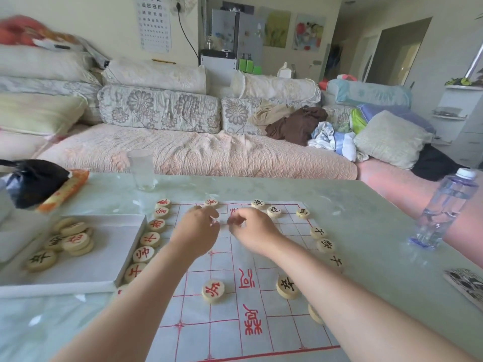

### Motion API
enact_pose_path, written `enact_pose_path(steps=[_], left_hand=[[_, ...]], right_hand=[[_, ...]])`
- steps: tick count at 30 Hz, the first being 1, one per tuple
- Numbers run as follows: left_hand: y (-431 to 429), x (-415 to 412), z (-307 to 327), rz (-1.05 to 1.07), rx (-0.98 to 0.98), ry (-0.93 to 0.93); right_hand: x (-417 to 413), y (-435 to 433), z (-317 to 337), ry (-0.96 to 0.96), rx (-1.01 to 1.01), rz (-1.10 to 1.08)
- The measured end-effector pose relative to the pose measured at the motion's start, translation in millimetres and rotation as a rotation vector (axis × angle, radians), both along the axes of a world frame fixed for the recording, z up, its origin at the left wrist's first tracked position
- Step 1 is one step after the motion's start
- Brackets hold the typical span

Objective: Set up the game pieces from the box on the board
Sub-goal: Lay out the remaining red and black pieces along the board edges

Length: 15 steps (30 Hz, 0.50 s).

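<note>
A paper board [230, 304] with red grid lines lies on the table. Round wooden pieces with red characters line its left edge [144, 254], and black-marked pieces [325, 245] line the right edge. A red piece [213, 291] and a black piece [287, 286] sit near the middle. My left hand [198, 229] and my right hand [254, 231] hover over the far middle of the board, fingertips curled and almost meeting. Motion blur hides whatever lies under the fingers. The white box [112, 246] at left holds several loose pieces [75, 240].
A clear glass [143, 169] stands behind the board. A water bottle [444, 207] stands at the right. A black bag [34, 182] and an orange packet [65, 190] lie at the far left. A patterned object [467, 283] sits at the right edge. A sofa runs behind the table.
</note>
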<state>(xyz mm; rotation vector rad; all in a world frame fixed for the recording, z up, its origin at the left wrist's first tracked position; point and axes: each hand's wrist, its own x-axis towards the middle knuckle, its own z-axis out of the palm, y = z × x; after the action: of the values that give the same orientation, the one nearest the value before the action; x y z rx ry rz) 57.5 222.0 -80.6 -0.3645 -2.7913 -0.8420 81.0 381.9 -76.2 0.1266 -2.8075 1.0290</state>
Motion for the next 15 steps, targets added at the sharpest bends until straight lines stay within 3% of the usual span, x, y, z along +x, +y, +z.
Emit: enact_pose_path(steps=[9, 15], left_hand=[[-159.1, 4.4, -0.3, 0.256, -0.122, -0.018], [-247.7, 13.0, -23.5, 0.385, -0.089, -0.066]], right_hand=[[-19.7, -148.8, 7.2, -0.042, 0.046, 0.244], [-37.3, -237.8, 4.9, -0.053, 0.26, 0.354]])
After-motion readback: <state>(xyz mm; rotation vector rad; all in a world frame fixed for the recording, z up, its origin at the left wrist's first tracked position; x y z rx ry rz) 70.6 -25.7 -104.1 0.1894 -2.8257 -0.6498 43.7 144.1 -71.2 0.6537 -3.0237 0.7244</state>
